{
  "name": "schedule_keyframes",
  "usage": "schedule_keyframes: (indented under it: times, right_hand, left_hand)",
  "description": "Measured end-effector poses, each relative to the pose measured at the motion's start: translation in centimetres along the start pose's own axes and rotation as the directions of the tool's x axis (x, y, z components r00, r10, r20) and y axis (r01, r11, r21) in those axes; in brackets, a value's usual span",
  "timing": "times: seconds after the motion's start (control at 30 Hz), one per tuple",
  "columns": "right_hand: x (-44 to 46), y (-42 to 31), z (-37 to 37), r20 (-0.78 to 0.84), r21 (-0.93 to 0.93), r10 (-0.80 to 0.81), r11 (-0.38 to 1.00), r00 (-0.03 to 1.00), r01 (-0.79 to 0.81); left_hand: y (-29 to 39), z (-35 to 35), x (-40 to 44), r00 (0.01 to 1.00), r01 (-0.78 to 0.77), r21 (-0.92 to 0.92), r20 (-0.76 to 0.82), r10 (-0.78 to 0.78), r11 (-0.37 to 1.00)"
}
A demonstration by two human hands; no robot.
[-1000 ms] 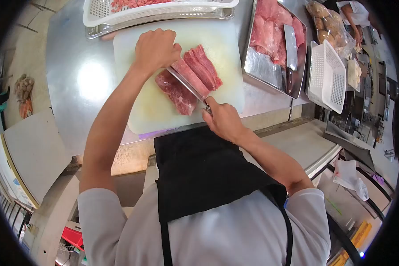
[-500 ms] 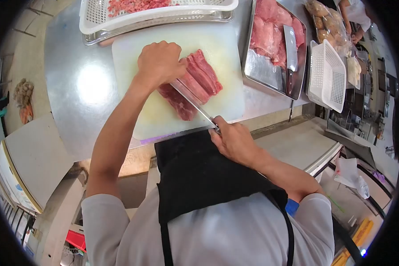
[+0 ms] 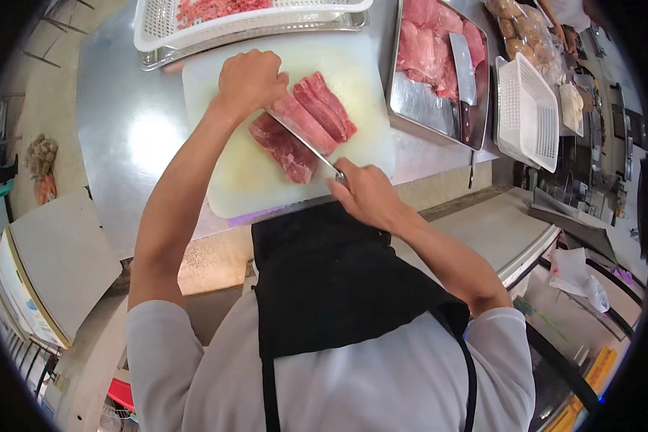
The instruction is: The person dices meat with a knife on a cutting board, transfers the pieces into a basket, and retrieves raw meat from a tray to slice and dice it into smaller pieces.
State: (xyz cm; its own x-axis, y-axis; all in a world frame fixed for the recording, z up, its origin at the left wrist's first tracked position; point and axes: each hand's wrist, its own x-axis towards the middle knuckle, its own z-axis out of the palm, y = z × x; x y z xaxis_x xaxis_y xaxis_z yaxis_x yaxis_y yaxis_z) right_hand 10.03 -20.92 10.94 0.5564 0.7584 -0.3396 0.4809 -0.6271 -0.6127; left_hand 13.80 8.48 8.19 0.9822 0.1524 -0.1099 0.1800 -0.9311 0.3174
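On the white cutting board [image 3: 230,194] lies raw red meat [image 3: 320,104], divided into long thick strips. My right hand [image 3: 367,191] grips the handle of a long narrow knife [image 3: 302,140] at the board's near edge. The blade runs diagonally between the dark near-left piece [image 3: 284,151] and the strip beside it. At the far end of the meat, my left hand [image 3: 252,81] is closed with its fingers curled down on it, close to the blade's tip. Its fingertips are mostly hidden.
A white perforated basket [image 3: 324,9] with diced meat sits on a metal tray behind the board. To the right, a steel tray [image 3: 428,115] holds meat slabs and a cleaver [image 3: 463,68]. Beyond it stand another white basket [image 3: 529,115] and bagged round brown items [image 3: 518,36]. Part of another person shows at top right.
My right hand has pushed the knife away from my body, along the line between the pieces. My left hand keeps its place at the meat's far end. The whole view has shifted slightly.
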Motion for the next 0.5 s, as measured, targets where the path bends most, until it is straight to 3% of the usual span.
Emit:
schedule_keyframes:
  times: [0.1,0.3,0.5]
  right_hand:
    - [-3.2,-2.4,-2.2,0.029,0.116,0.033,0.993,0.999,-0.036]
    - [-4.4,-3.4,-2.0,0.098,-0.019,0.156,0.988,0.983,-0.155]
    - [-1.5,-3.9,-1.4,0.157,-0.039,0.144,0.989,0.977,-0.139]
  left_hand:
    - [2.2,-1.9,-1.7,1.000,-0.016,0.004,0.021,0.016,1.000]
    - [3.4,-1.7,-2.5,0.994,0.010,-0.056,0.105,-0.004,0.998]
    - [0.7,-0.6,-1.1,0.986,0.075,-0.086,0.153,-0.061,0.993]
